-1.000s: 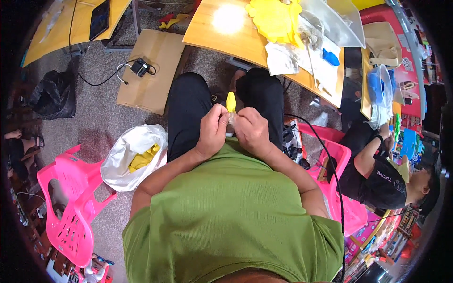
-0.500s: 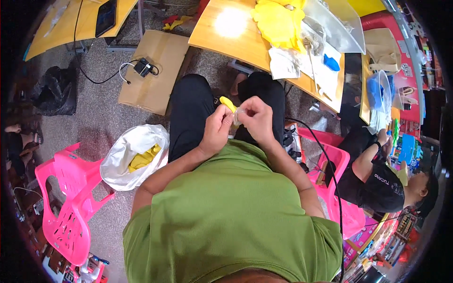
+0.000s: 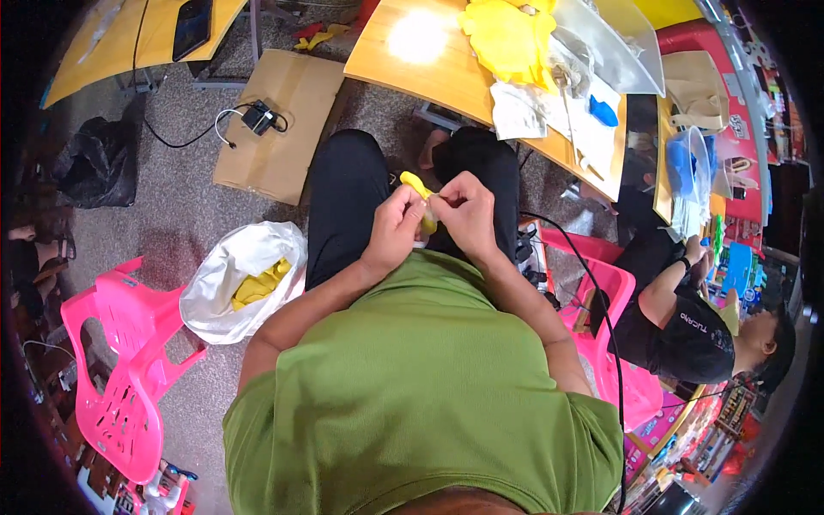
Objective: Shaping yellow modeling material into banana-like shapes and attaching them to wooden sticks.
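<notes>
Above my lap, between my knees, my two hands meet over a small, soft yellow piece (image 3: 415, 184). Its rounded end sticks out above my left hand (image 3: 398, 226), whose thumb and fingers are closed on it. My right hand (image 3: 467, 215) pinches close beside it, fingertips nearly touching the left ones. What lies in that pinch is mostly hidden; a thin, pale, see-through bit shows just below the fingertips. Whether the yellow piece is cloth or rubber I cannot tell.
A white sack (image 3: 245, 283) with yellow pieces stands at my left, beside a pink chair (image 3: 129, 360). Ahead, the wooden table (image 3: 412, 73) carries a yellow pile (image 3: 511, 43) and a clear bin (image 3: 631, 60). A black cable (image 3: 614, 343) runs past my right; a person (image 3: 687, 335) sits there.
The yellow piece has tilted and sits slightly higher, and more of the pale bit shows under my fingertips. My hands stay together in nearly the same place.
</notes>
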A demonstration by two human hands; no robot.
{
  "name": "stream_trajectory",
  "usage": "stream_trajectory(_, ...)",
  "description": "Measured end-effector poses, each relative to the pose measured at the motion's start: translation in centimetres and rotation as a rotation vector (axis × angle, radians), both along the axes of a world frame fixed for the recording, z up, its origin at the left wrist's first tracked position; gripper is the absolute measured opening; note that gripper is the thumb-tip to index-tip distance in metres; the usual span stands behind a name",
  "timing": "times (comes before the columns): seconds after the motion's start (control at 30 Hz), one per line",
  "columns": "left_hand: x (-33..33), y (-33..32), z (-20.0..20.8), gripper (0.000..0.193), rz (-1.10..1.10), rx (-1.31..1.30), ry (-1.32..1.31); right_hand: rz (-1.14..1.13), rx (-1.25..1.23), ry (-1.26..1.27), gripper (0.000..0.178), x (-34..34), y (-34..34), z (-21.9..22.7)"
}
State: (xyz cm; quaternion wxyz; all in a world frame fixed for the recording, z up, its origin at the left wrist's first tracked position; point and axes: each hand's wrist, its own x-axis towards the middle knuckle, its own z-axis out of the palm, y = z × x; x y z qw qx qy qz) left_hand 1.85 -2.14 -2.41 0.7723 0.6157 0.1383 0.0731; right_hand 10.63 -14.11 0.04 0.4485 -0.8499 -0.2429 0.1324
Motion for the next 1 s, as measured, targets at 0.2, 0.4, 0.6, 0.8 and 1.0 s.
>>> stream_trajectory(0.2, 0.2, 0.8, -0.4, 0.018, 0.057, -0.690, 0.035, -0.088, 0.380, 0.440, 0.040, -1.1, -0.5, -1.4)
stream_trajectory(0.4, 0.4, 0.7, -0.9, 0.017, 0.072, -0.754, 0.046, 0.227, -0.279, 0.149, 0.043, -1.3, -1.0, 3.4)
stream_trajectory(0.6, 0.1, 1.5, -2.4, 0.014, 0.052, -0.737, 0.058, 0.257, -0.094, -0.092, 0.029, -0.3, -2.7, 3.1)
stream_trajectory(0.8, 0.7, 2.4, -3.6, 0.005, 0.227, -0.297, 0.064, 0.167, -0.189, 0.240, 0.020, 0.0, -4.0, 2.5)
stream_trajectory(1.0, 0.4, 3.3, -0.9, 0.046, -0.327, -0.367, -0.076, 0.109, 0.092, 0.569, 0.022, -0.6, -4.0, 3.9)
